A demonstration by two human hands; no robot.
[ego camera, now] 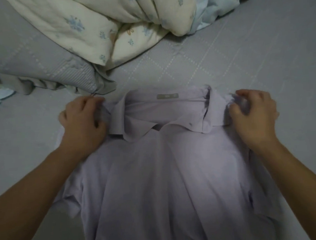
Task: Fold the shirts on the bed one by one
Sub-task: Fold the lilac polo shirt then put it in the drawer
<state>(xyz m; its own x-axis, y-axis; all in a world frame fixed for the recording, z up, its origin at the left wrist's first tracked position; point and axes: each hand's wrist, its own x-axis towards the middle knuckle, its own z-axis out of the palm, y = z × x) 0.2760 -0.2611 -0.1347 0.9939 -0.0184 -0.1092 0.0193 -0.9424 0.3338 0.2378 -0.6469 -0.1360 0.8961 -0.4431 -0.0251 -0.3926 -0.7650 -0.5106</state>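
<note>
Pale lilac shirt (158,176) laid front up on bed (253,65), centre to bottom of frame, collar (153,118) toward top. Left hand (83,123) curled round bunched shoulder cloth left of collar; right hand (253,112) likewise pinched on right shoulder. Grip at both shoulders judged meant for pulling cloth flat and square before folding. Grey quilted sheet beneath. Floral duvet (107,19) heaped at top; grey pillow (35,63) at upper left.
</note>
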